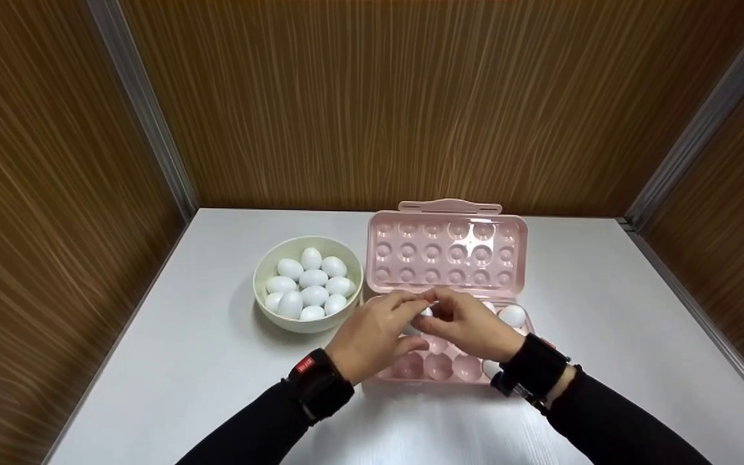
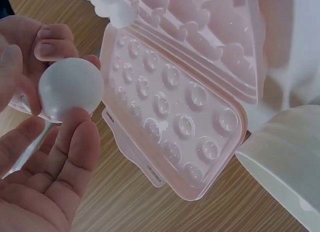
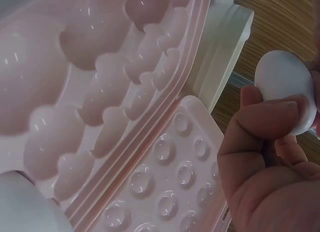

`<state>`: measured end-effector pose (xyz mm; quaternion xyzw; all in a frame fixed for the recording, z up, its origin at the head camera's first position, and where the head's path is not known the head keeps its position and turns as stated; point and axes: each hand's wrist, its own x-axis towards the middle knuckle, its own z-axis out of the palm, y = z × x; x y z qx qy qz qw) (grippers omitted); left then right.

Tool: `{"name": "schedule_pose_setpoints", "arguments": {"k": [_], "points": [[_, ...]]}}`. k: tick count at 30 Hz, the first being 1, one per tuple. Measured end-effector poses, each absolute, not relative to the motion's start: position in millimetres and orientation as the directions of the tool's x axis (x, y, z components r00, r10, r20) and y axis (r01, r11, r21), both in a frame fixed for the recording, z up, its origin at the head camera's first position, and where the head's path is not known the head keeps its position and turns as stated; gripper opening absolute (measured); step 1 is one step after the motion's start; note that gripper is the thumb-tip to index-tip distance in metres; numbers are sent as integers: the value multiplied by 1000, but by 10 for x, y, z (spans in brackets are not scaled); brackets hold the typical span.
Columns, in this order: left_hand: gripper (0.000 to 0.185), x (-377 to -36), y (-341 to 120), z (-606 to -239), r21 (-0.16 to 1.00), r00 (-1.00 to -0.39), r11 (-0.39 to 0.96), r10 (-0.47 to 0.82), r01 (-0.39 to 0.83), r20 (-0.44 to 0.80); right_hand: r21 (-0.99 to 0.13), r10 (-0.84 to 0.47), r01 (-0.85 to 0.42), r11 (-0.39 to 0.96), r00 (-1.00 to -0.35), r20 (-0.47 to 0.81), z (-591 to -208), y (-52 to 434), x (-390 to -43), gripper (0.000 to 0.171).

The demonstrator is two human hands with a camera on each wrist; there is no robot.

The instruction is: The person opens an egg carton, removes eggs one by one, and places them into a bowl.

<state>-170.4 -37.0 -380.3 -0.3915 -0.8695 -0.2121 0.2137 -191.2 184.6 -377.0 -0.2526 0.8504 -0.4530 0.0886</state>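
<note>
A white egg [image 1: 426, 312] is held between my two hands, above the lower half of the pink egg carton [image 1: 438, 367]. My right hand [image 1: 478, 326] pinches it, with the thumb laid across the shell in the right wrist view. Fingertips of my left hand [image 1: 372, 329] touch the egg [image 2: 71, 89] from the other side, while the left thumb stands apart from it. Two white eggs sit along the carton's right end, one at the back [image 1: 512, 315] and one at the front [image 1: 491, 368], partly behind my right wrist. My hands hide the carton's middle cups.
The carton's dimpled lid [image 1: 446, 284] lies folded open toward the back wall [image 1: 372, 103]. Left of the carton stands a cream bowl [image 1: 304, 326] with many white eggs [image 1: 314, 278]. Wood-patterned panels enclose the white table [image 1: 217, 361] at the back and both sides.
</note>
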Motion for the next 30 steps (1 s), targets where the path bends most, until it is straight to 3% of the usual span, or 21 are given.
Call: {"name": "schedule_pose_setpoints", "arguments": {"k": [6, 13, 18, 23, 27, 30], "points": [[55, -1706, -368, -3866, 208, -623, 622, 580, 754, 525, -817, -494, -313, 484, -868, 40, -3790, 1820, -1865, 30], [51, -1692, -343, -3905, 186, -598, 617, 571, 764, 562, -834, -494, -285, 473, -870, 18, -3811, 1819, -1834, 33], [47, -1705, -344, -3915, 184, -604, 628, 563, 756, 564, -812, -533, -345, 471, -845, 50, -3820, 1863, -1847, 36], [38, -1736, -463, -3884, 270, -683, 658, 519, 703, 513, -649, -489, -427, 630, -867, 97, -3820, 2032, -1874, 40], [37, -1822, -678, -3868, 421, -792, 685, 408, 595, 455, -502, -371, -365, 784, -924, 93, -3826, 2255, -1936, 36], [39, -1932, -897, -3877, 488, -855, 722, 291, 491, 430, -463, -307, -310, 830, -948, 85, -3825, 2469, -2017, 33]]}}
